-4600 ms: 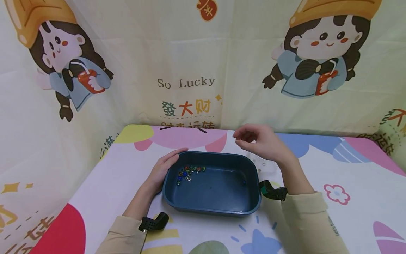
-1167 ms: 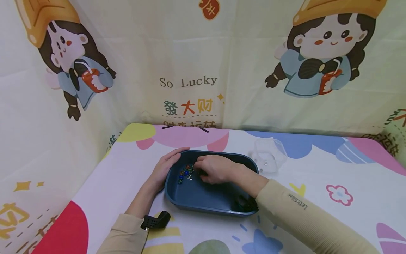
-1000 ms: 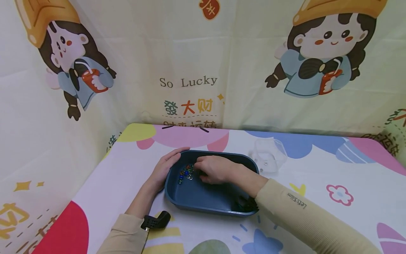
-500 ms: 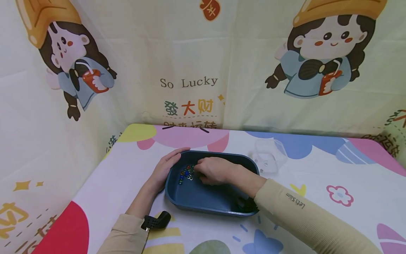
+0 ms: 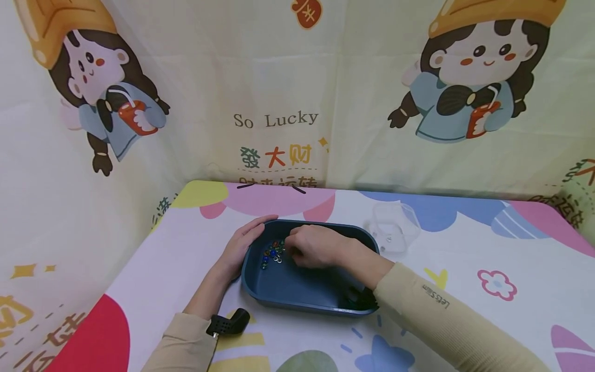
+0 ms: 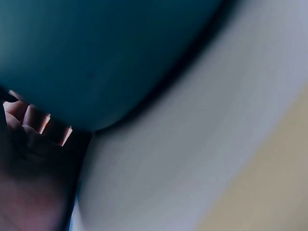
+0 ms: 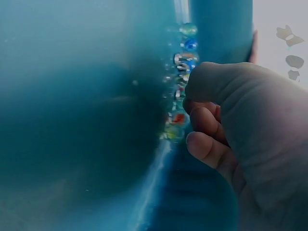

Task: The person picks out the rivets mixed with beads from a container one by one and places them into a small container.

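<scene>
A dark blue rectangular tub (image 5: pixel 302 289) stands on the table. My left hand (image 5: pixel 238 248) lies along its left end, fingers stretched out on the outer wall; the left wrist view shows some fingers (image 6: pixel 33 118) past the tub's underside. At the tub's left end lie several coloured glass marbles (image 5: pixel 272 253) with small silver rings (image 5: pixel 278 260) among them. My right hand (image 5: pixel 316 246) reaches into the tub with bent fingers, right at the row of marbles (image 7: pixel 190 44). The right thumb hides the index fingertip, so I cannot tell whether something is pinched there.
Behind the tub's right corner sits a clear plastic box (image 5: pixel 392 240) with small pieces in it, its lid raised. The tub's walls rise around the right hand. A patterned cloth (image 5: pixel 353 103) hangs along the table's back edge.
From above the table near the clear box, my right hand has come down leftward into the tub beside the marbles. Over the last second it barely moves. My left hand keeps its place.
</scene>
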The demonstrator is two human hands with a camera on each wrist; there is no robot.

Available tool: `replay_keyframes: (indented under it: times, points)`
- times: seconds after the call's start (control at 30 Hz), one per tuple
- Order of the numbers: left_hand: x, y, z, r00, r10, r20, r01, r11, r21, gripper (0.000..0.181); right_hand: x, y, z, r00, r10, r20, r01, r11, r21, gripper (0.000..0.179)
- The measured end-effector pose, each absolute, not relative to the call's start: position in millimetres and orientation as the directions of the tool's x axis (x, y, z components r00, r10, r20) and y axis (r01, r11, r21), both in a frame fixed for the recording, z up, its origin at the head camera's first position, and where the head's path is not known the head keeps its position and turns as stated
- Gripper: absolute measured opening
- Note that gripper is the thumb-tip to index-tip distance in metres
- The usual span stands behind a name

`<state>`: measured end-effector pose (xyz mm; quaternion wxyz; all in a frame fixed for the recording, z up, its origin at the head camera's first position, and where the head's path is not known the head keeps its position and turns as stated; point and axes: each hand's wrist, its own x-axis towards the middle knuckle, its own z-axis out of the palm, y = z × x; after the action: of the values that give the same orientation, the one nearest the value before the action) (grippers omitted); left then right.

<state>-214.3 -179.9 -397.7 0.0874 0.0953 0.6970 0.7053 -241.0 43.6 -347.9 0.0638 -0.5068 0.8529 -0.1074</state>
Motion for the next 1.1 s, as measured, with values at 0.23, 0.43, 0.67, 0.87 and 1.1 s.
replay_keyframes:
  times: [0.23,0.43,0.67,0.87,1.1]
  points:
    - [-215,-180,-397,-0.965,0.263,0.01,0.008,-0.011,1.0,0.044,-239,50,-341,-0.516,-0.854,0.068,-0.82,0.469,-0.327,0.009]
    - [-216,-181,-398,-0.964,0.267,0.01,0.003,-0.027,1.0,0.044,-240,55,-337,-0.534,-0.832,0.148,-0.811,0.455,-0.367,0.01]
    - [-216,-181,-398,-0.962,0.272,0.015,0.007,-0.031,1.0,0.044,-243,62,-334,-0.548,-0.797,0.256,-0.813,0.434,-0.389,0.009]
    - [-216,-181,-397,-0.963,0.27,0.014,0.005,-0.037,0.999,0.044,-243,67,-334,-0.563,-0.771,0.298,-0.8,0.417,-0.432,0.01]
    - [-215,-180,-396,-0.965,0.261,0.013,0.008,-0.023,1.0,0.044,-243,75,-332,-0.537,-0.73,0.422,-0.826,0.355,-0.438,0.008]
